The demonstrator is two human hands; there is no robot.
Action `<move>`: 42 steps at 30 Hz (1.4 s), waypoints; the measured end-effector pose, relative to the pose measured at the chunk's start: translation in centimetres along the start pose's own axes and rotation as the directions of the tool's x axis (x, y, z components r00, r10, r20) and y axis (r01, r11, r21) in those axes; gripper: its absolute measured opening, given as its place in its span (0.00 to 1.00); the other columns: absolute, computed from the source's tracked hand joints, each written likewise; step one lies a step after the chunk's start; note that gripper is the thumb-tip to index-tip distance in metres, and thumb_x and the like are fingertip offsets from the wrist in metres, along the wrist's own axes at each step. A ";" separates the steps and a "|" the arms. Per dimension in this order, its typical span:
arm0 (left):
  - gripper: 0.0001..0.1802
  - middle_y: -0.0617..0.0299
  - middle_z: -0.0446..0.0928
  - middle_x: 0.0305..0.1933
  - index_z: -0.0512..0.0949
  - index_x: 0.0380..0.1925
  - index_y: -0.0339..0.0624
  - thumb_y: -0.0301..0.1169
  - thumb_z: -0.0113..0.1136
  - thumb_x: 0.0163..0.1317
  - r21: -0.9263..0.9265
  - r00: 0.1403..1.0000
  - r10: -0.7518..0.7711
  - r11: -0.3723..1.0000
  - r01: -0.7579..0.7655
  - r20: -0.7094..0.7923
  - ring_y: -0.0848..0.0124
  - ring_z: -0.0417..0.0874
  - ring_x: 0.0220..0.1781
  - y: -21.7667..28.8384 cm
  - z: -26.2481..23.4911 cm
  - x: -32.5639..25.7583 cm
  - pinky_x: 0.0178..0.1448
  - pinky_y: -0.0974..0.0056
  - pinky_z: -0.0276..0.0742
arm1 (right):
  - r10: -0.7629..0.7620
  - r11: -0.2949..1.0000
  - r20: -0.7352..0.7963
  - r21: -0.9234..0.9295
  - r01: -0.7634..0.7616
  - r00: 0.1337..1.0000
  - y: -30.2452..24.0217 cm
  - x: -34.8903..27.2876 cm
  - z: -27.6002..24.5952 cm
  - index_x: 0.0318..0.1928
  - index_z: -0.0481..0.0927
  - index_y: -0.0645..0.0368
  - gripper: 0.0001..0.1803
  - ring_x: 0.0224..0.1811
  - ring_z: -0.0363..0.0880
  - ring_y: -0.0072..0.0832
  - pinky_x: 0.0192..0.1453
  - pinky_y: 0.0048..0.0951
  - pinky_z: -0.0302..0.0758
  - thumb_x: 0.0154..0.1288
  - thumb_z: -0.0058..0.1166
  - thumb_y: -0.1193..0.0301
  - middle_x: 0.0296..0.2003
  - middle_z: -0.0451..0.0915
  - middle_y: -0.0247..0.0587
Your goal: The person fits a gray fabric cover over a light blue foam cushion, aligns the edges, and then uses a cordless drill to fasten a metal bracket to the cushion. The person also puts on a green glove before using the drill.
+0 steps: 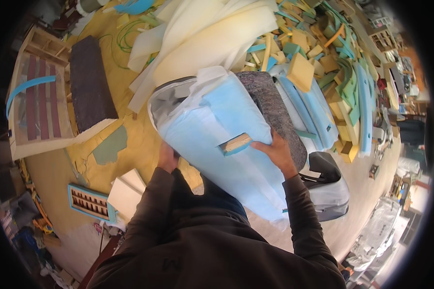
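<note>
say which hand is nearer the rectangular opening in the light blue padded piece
Right. The right hand has its thumb beside the right end of the rectangular opening; the left hand is farther off, at the left edge of the light blue padded piece.

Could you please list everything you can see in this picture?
Cushion: one, light blue, centre
Felt pad: one, grey, right of cushion
Foam sheets: several, cream, top
Foam scraps: many, mixed colours, upper right
Pads: at least two, light blue, right
Wood frame: one, pale, left
Strip: one, blue, on wood frame
Panel: one, dark, right of strip
Yellow sheet: one, yellow, left of centre
Slatted piece: one, brown, blue-edged, lower left
Boards: about two, white, by slatted piece
Shell: one, grey and black, lower right
Rim clutter: uncountable, mixed colours, picture's edges
Left hand: one, bare, cushion's left edge
Right hand: one, bare, cushion's right edge
Sleeves: two, dark, lower centre
Torso: one, dark, bottom
</note>
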State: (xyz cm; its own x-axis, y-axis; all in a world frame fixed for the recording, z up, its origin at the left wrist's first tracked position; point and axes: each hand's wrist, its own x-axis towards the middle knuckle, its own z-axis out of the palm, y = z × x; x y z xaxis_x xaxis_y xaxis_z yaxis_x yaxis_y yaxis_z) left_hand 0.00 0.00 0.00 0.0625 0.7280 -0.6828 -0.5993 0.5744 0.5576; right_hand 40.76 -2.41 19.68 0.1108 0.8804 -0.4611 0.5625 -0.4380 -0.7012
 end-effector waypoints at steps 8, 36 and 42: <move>0.30 0.60 0.87 0.67 0.73 0.79 0.49 0.54 0.49 0.89 0.149 0.984 -0.076 0.987 0.051 0.162 0.61 0.90 0.64 2.0 -0.7 1.1 0.63 0.46 0.91 | 0.091 0.990 -0.264 0.129 -0.059 0.960 4.5 4.3 3.5 0.77 0.76 0.64 0.48 0.73 0.84 0.44 0.77 0.42 0.77 0.68 0.77 0.45 0.68 0.85 0.60; 0.26 0.48 0.77 0.75 0.82 0.69 0.55 0.41 0.65 0.71 0.252 0.429 0.041 -0.858 -0.448 0.902 0.40 0.69 0.82 -2.1 35.7 18.7 0.81 0.16 0.59 | 0.781 -0.477 -0.027 0.618 0.625 0.623 30.3 -23.6 28.7 0.88 0.58 0.56 0.64 0.90 0.58 0.52 0.92 0.68 0.52 0.70 0.61 0.23 0.89 0.58 0.49; 0.27 0.45 0.87 0.59 0.90 0.54 0.49 0.60 0.67 0.73 0.269 0.510 -0.567 -0.457 -0.848 0.646 0.44 0.82 0.70 -11.0 35.1 13.6 0.77 0.28 0.69 | 0.769 -0.447 -0.095 0.628 0.638 0.632 29.7 -23.7 27.9 0.86 0.63 0.55 0.59 0.87 0.62 0.50 0.90 0.64 0.59 0.72 0.63 0.27 0.86 0.64 0.48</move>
State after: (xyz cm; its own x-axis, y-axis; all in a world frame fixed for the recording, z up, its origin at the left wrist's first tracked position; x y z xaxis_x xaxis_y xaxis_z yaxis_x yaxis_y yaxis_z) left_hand 35.41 16.75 1.14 0.8876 0.2874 -0.3599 0.4352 -0.7791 0.4513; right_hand 32.01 -41.38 -5.40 0.5803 0.2364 -0.7793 -0.6948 0.6430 -0.3223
